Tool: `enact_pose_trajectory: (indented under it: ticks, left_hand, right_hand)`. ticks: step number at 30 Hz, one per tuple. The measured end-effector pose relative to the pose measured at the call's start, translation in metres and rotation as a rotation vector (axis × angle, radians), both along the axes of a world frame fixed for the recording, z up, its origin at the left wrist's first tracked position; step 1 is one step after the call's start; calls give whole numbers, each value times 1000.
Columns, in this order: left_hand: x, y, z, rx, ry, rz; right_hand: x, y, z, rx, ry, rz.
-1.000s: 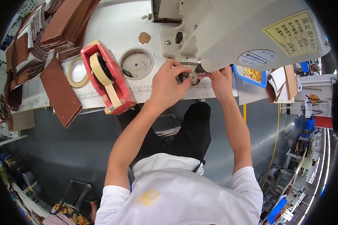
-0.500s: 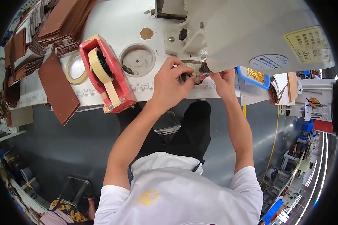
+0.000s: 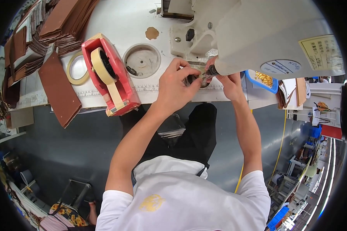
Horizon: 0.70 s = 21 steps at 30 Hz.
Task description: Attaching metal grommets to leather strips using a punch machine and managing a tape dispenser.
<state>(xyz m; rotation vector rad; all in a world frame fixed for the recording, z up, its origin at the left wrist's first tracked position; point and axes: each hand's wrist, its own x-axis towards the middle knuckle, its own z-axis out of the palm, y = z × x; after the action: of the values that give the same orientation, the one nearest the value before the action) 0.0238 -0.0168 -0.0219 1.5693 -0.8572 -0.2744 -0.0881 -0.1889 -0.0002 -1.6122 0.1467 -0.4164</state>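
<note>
A: What fills my view?

B: A large off-white industrial machine (image 3: 266, 34) on a white worktable (image 3: 127, 19), with a red tape dispenser holding a beige roll (image 3: 110, 75) to the left.

A: And my hands?

B: My left hand (image 3: 177, 86) and right hand (image 3: 229, 81) meet under the machine's head, fingers pinched together on a small dark workpiece (image 3: 194, 79) resting at the table's near edge.

A white worktable (image 3: 135, 23) carries a red tape dispenser (image 3: 115, 77), a loose tape roll (image 3: 78, 68), stacked brown sheets (image 3: 61, 23) and a pale machine (image 3: 258, 34).
</note>
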Motion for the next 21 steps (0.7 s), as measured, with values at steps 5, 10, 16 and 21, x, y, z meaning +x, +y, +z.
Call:
enact_pose_trajectory:
  ticks: [5,10,16,21]
  left_hand:
    - [0,0,0,-5,6,1]
    - [0,1,2,13,1,3]
    - [-1,1,2,12,15,2]
    - [-1,0,1,9,11,-1]
  right_hand:
    - [1,-6,6,-63,91,32]
    - [2,-8,8,-80,165,74]
    - [2,-5,10,-78,202,34]
    - [4,-5,13,-31,256,-26]
